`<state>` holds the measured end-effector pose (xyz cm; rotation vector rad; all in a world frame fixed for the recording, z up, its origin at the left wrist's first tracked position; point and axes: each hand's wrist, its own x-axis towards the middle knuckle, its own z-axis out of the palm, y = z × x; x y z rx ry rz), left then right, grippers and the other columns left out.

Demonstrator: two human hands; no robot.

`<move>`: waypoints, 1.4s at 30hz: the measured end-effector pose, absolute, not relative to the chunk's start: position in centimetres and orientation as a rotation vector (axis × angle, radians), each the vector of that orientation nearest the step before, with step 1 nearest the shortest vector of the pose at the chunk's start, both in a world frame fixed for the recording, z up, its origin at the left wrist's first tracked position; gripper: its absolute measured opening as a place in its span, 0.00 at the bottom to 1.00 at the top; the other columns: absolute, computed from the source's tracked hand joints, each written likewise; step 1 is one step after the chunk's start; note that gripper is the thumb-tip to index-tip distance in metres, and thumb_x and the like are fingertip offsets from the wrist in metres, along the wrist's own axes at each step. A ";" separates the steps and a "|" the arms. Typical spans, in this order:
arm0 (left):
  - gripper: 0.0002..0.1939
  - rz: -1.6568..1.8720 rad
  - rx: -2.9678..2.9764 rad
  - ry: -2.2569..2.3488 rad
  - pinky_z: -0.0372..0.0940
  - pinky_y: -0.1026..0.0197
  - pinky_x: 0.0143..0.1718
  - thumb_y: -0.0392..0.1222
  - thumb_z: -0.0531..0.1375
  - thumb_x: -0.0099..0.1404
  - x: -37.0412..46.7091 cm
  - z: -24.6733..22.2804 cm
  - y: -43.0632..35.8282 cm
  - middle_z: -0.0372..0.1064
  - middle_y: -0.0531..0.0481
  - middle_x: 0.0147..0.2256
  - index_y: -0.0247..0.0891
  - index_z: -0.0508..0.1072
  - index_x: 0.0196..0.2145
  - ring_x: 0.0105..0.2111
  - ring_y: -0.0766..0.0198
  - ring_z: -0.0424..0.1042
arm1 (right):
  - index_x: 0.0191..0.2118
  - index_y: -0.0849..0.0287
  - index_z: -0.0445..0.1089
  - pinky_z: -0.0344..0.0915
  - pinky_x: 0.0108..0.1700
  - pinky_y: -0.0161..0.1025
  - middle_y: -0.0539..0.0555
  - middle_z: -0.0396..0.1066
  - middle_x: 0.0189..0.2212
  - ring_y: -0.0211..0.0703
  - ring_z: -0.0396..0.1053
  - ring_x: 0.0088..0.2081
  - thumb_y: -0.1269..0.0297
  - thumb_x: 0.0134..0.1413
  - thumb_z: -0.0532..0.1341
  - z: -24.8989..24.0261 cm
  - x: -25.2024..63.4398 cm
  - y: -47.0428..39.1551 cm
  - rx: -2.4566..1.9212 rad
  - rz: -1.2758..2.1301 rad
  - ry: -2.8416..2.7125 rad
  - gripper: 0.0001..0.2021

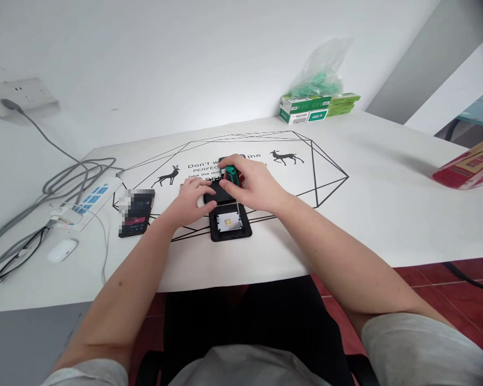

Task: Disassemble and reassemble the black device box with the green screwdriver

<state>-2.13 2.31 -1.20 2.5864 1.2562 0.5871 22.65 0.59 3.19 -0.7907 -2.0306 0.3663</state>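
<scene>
On the white table lies a black case (247, 231), its near part holding a silvery square plate (233, 224) with a small gold-coloured piece at its centre. My right hand (255, 182) is wrapped round a green and black tool handle (231, 172), over the far part of the case; a thin shaft points down toward the near part. My left hand (191, 202) rests at the left edge of the case's dark far part (221, 194), thumb and fingers apart, with nothing visibly held. Small items behind my right hand are partly hidden.
A phone (137, 213), a power strip (99, 198) with cables, a white mouse-like item (63, 250) and glasses (20, 257) lie left. Green-white boxes (306, 104) under a plastic bag (322, 72) stand at the back; a red package (470, 163) is right.
</scene>
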 end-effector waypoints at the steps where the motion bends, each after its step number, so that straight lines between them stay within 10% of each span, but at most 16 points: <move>1: 0.13 0.537 2.592 1.157 0.53 0.35 0.72 0.53 0.64 0.71 -1.7 -1.0 1.7 0.71 0.44 0.63 0.45 0.79 0.48 0.69 0.42 0.56 | 0.51 0.55 0.71 0.71 0.48 0.48 0.57 0.80 0.46 0.49 0.76 0.43 0.62 0.62 0.62 3.1 22.6 0.6 -0.794 0.371 -2.043 0.13; 21: 0.19 0.207 2.554 1.072 0.51 0.31 0.72 0.56 0.76 0.59 -0.2 -0.2 -0.4 0.68 0.43 0.66 0.44 0.76 0.39 0.74 0.35 0.49 | 0.42 0.50 0.85 0.72 0.37 0.42 0.52 0.74 0.38 0.41 0.71 0.36 0.52 0.56 0.76 4.3 25.5 1.8 -0.522 0.916 -1.963 0.12; 42: 0.20 0.178 2.544 1.074 0.52 0.32 0.71 0.56 0.76 0.58 -0.3 -0.2 -0.2 0.69 0.42 0.65 0.44 0.77 0.40 0.74 0.36 0.51 | 0.47 0.53 0.80 0.78 0.53 0.47 0.57 0.79 0.52 0.47 0.78 0.52 0.47 0.63 0.71 3.0 26.0 3.2 -0.433 1.267 -1.836 0.16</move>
